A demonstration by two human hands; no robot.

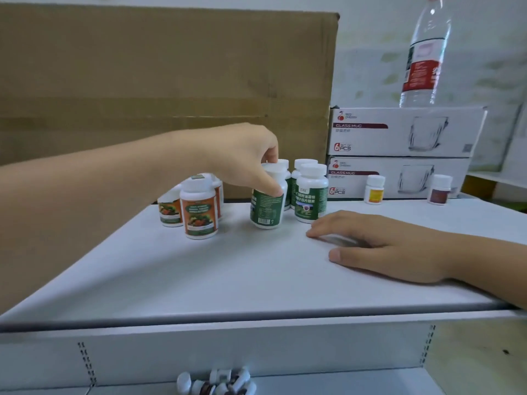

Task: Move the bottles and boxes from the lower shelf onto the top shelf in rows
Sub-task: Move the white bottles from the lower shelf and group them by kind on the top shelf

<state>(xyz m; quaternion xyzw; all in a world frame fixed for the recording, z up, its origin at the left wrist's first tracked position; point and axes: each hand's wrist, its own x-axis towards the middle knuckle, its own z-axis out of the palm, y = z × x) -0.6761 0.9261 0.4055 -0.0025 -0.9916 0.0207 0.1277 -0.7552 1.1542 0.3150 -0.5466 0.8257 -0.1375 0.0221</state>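
Observation:
On the white top shelf (pixel 228 269) my left hand (pixel 242 155) grips a white bottle with a green label (pixel 266 206) from above, fingers at its cap and thumb on its side. More green-label bottles (pixel 310 195) stand just right of it. Orange-label bottles (pixel 199 209) cluster to its left. My right hand (pixel 379 243) rests flat on the shelf, holding nothing. Two small bottles, one with a yellow label (pixel 374 189), one with a dark red label (pixel 440 189), stand at the back right. Several small bottles (pixel 216 382) lie on the lower shelf.
A large cardboard box (pixel 159 81) stands behind the bottles. Two stacked white glass-mug boxes (pixel 399 132) sit at the back right, with a clear water bottle (pixel 425 55) on top. The shelf's front edge (pixel 256 317) runs across the view.

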